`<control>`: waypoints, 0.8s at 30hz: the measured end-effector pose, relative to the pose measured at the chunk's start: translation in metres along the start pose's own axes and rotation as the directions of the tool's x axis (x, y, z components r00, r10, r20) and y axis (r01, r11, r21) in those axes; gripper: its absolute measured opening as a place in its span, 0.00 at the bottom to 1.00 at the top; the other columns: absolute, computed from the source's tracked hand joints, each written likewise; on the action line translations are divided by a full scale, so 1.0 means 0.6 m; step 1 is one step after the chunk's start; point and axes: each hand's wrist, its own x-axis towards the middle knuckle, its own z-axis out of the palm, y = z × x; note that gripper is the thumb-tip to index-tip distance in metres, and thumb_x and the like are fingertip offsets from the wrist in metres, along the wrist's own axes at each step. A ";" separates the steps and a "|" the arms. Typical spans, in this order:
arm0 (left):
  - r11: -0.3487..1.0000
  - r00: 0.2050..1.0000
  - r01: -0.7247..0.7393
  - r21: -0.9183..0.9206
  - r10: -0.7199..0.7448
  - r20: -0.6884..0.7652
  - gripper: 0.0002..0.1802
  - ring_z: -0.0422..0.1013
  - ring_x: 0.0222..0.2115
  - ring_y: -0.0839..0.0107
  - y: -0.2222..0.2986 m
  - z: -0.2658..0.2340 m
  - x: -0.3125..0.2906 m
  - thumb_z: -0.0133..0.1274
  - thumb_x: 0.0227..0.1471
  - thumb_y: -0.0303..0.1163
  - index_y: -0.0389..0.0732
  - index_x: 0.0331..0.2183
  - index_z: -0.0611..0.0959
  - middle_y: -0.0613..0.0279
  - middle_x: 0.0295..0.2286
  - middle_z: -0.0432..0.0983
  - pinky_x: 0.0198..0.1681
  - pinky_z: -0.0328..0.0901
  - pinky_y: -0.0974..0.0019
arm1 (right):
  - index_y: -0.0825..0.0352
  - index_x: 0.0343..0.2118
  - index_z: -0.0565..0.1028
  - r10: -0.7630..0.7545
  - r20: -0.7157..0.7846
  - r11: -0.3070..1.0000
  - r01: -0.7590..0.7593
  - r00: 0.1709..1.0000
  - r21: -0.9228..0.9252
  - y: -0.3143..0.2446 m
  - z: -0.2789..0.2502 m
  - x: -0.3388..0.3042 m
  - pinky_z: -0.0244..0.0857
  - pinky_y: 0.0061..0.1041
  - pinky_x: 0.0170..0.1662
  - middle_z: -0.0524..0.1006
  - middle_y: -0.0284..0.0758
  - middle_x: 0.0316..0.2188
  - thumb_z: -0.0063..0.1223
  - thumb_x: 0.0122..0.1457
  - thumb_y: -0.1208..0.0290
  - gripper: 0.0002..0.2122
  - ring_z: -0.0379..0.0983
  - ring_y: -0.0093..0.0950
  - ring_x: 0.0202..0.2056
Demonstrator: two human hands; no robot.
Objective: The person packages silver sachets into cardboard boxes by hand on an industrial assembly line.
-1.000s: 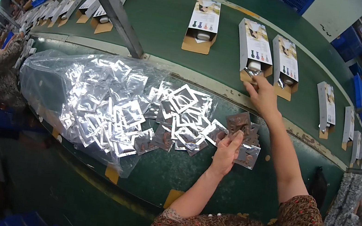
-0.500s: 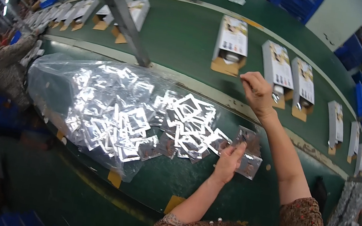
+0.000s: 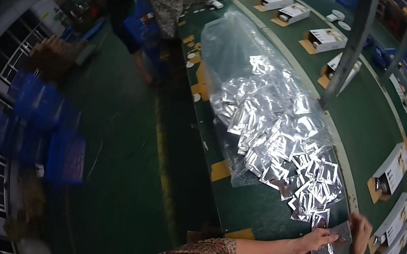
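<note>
A long green table (image 3: 264,215) runs beside a green floor (image 3: 124,131) with blue crates (image 3: 50,130). At the table's near end, the left hand (image 3: 314,241) and right hand (image 3: 359,233) both pinch one silver foil pouch (image 3: 340,232) beside the pouch heap (image 3: 286,139).

Single view, head-worn fisheye, left of a side-by-side pair. Looks down and turned leftward along a green workbench (image 3: 254,208) that runs diagonally from lower right to top centre. Straight edges bow toward the rim; corners are black. Wearer's forearms enter at the bottom edge, so the left hand (image 3: 314,240) and right hand (image 3: 360,230) sit close, low right. Floor fills the left half; other people at the top stand far off. No second view shares the scene.
</note>
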 end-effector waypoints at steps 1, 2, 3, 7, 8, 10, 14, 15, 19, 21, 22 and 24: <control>1.000 1.000 -0.006 -0.001 0.006 0.003 0.17 0.56 0.20 0.88 0.002 0.002 -0.001 0.51 0.59 0.48 0.44 0.33 0.79 0.80 0.21 0.63 0.20 0.48 0.77 | 0.73 0.34 0.77 -0.067 0.005 0.997 0.067 0.998 0.025 0.002 -0.004 -0.039 0.63 0.16 0.31 0.74 0.29 0.24 0.53 0.62 0.63 0.14 0.70 0.18 0.28; 0.999 1.000 0.004 0.043 -0.005 0.027 0.16 0.59 0.23 0.87 0.004 0.002 0.000 0.51 0.60 0.46 0.42 0.36 0.79 0.78 0.23 0.66 0.24 0.53 0.77 | 0.73 0.33 0.77 -0.075 -0.004 0.997 0.075 0.997 0.000 -0.012 0.005 -0.064 0.63 0.16 0.32 0.75 0.29 0.25 0.54 0.60 0.66 0.12 0.70 0.18 0.29; 0.996 0.999 0.011 0.087 -0.015 0.048 0.16 0.63 0.26 0.86 0.005 0.003 0.004 0.50 0.61 0.44 0.40 0.39 0.80 0.76 0.26 0.70 0.27 0.57 0.77 | 0.74 0.33 0.76 -0.085 -0.008 0.996 0.085 0.996 -0.024 -0.022 0.008 -0.080 0.63 0.16 0.32 0.75 0.30 0.26 0.55 0.59 0.69 0.10 0.71 0.18 0.29; 0.988 0.987 -0.137 0.077 0.129 0.097 0.17 0.66 0.35 0.84 -0.005 0.010 0.019 0.49 0.62 0.40 0.37 0.44 0.79 0.72 0.34 0.75 0.39 0.63 0.74 | 0.73 0.28 0.76 -0.099 -0.064 0.989 0.091 0.993 -0.116 0.000 -0.008 -0.097 0.59 0.17 0.31 0.73 0.28 0.25 0.58 0.54 0.77 0.05 0.67 0.17 0.28; 0.988 0.989 -0.102 0.116 0.088 0.121 0.17 0.66 0.36 0.85 -0.003 0.010 0.019 0.50 0.61 0.41 0.38 0.45 0.78 0.73 0.35 0.74 0.40 0.62 0.75 | 0.73 0.27 0.75 -0.127 -0.135 0.984 0.108 0.983 -0.142 0.013 -0.006 -0.098 0.57 0.16 0.30 0.71 0.26 0.24 0.57 0.55 0.77 0.04 0.64 0.15 0.27; 0.992 0.990 -0.045 0.116 0.029 0.136 0.19 0.66 0.37 0.85 -0.007 0.013 0.021 0.50 0.61 0.41 0.39 0.48 0.78 0.74 0.36 0.74 0.42 0.62 0.76 | 0.72 0.27 0.75 -0.109 -0.164 0.989 0.090 0.980 -0.118 0.031 -0.010 -0.107 0.57 0.16 0.30 0.71 0.26 0.24 0.57 0.56 0.77 0.05 0.64 0.15 0.27; 0.997 0.990 -0.008 0.072 -0.002 0.143 0.19 0.66 0.39 0.84 0.002 0.019 0.016 0.51 0.60 0.38 0.38 0.49 0.77 0.73 0.36 0.74 0.45 0.62 0.75 | 0.71 0.28 0.76 -0.090 -0.284 0.996 0.081 0.955 -0.044 0.068 0.005 -0.113 0.53 0.14 0.28 0.72 0.24 0.24 0.56 0.60 0.73 0.07 0.62 0.13 0.25; 0.997 0.990 -0.013 0.071 0.003 0.141 0.19 0.66 0.39 0.84 0.005 0.020 0.015 0.51 0.60 0.38 0.38 0.49 0.77 0.73 0.36 0.74 0.45 0.62 0.75 | 0.70 0.29 0.76 -0.106 -0.353 0.994 0.098 0.929 -0.040 0.075 0.012 -0.114 0.50 0.14 0.25 0.71 0.23 0.23 0.55 0.61 0.72 0.07 0.59 0.11 0.24; 0.998 0.989 0.019 0.052 -0.026 0.145 0.17 0.68 0.34 0.85 0.008 0.020 0.015 0.54 0.58 0.32 0.37 0.48 0.76 0.71 0.35 0.75 0.38 0.65 0.77 | 0.70 0.31 0.78 -0.086 -0.396 0.993 0.112 0.914 0.045 0.092 0.022 -0.111 0.53 0.13 0.26 0.73 0.23 0.24 0.55 0.61 0.71 0.07 0.61 0.11 0.24; 0.997 0.984 0.076 0.022 -0.079 0.162 0.16 0.69 0.32 0.85 0.000 0.016 0.019 0.55 0.57 0.30 0.36 0.47 0.76 0.71 0.34 0.75 0.35 0.65 0.78 | 0.70 0.32 0.78 -0.107 -0.421 0.986 0.151 0.901 0.072 0.089 0.030 -0.119 0.55 0.12 0.27 0.74 0.24 0.25 0.55 0.62 0.71 0.07 0.63 0.11 0.25; 0.996 0.982 0.089 0.031 -0.093 0.165 0.16 0.70 0.31 0.85 -0.007 0.011 0.021 0.55 0.56 0.29 0.36 0.46 0.76 0.71 0.33 0.75 0.32 0.65 0.79 | 0.70 0.32 0.78 -0.104 -0.428 0.986 0.149 0.898 0.073 0.088 0.033 -0.123 0.55 0.12 0.27 0.74 0.24 0.25 0.55 0.62 0.71 0.07 0.63 0.11 0.25; 0.993 0.978 0.110 0.043 -0.116 0.174 0.15 0.70 0.29 0.86 -0.012 0.012 0.019 0.56 0.55 0.28 0.36 0.45 0.77 0.71 0.32 0.75 0.30 0.65 0.80 | 0.69 0.32 0.78 -0.078 -0.466 0.990 0.122 0.881 0.065 0.088 0.035 -0.132 0.50 0.12 0.25 0.72 0.22 0.23 0.55 0.62 0.69 0.07 0.60 0.10 0.23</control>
